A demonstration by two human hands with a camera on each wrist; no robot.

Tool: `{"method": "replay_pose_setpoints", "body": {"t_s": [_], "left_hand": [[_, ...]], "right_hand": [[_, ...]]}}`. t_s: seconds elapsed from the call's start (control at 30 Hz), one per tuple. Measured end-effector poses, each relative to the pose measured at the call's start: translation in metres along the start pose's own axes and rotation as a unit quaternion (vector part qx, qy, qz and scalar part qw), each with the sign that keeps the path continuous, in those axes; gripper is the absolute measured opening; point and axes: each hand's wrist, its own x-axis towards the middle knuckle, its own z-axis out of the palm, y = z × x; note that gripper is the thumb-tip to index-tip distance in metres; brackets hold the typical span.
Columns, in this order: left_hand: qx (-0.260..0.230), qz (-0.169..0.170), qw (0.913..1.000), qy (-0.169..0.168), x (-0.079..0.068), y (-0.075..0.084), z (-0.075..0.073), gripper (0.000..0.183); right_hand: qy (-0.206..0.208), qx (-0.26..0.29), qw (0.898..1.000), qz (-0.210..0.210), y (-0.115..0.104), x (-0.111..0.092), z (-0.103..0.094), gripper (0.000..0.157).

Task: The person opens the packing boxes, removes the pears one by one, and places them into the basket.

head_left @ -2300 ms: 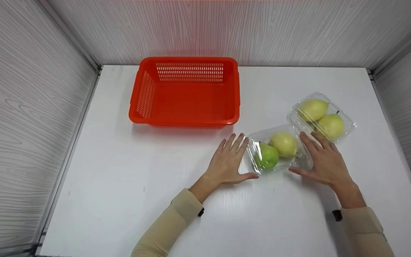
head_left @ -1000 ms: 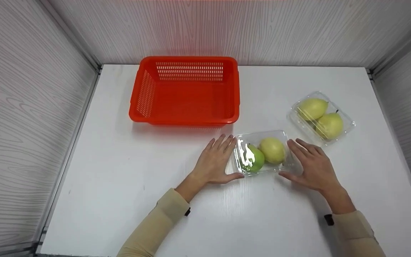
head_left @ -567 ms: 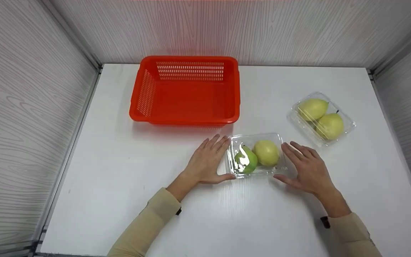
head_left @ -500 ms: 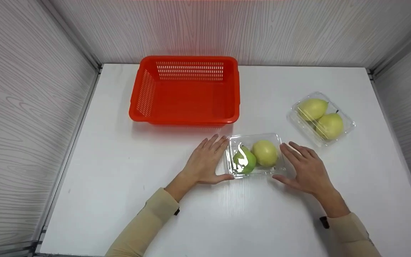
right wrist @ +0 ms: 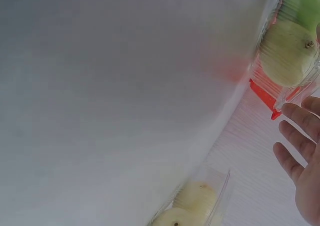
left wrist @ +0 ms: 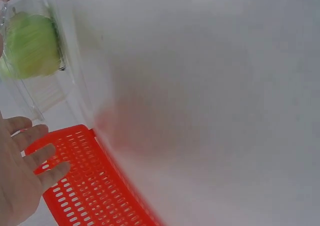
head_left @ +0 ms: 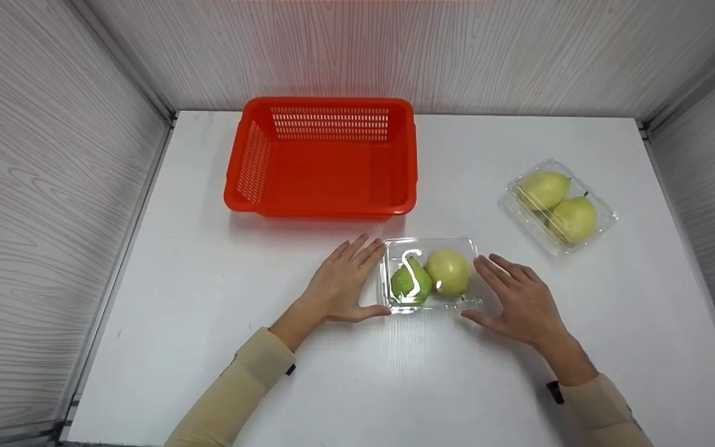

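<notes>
A clear plastic clamshell box [head_left: 438, 244] lies on the white table between both hands. Inside it are a green pear [head_left: 402, 284] on the left and a yellow pear [head_left: 449, 272] on the right. My left hand [head_left: 339, 282], fingers straight and thumb spread, touches the box's left end. Against its right end rest the straight fingertips of my right hand [head_left: 516, 301], thumb at the near corner. In the left wrist view the green pear [left wrist: 32, 45] shows through the plastic above the hand [left wrist: 17, 171]. The right wrist view has the yellow pear [right wrist: 287, 53] by the right fingers.
A red perforated plastic basket [head_left: 332, 208] stands behind the hands, left of centre, with nothing in it. A second clear box [head_left: 534, 226] holding two yellow pears [head_left: 571, 218] lies at the back right. Pale wood-grain walls [head_left: 450, 56] enclose the table.
Both hands have slid the near box leftward and slightly toward the person, and it has turned to lie nearly square to the table. The basket and second box have stayed put.
</notes>
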Motion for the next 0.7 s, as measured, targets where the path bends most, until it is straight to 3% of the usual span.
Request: {"method": "replay_pose_setpoints", "body": {"t_s": [0.7], "left_hand": [[-0.011,0.021,0.9997,-0.006,-0.027,-0.027,-0.005,0.108]], "right_hand": [[-0.008,-0.030,0.999,-0.011,-0.036,0.012,0.006,0.093]]}}
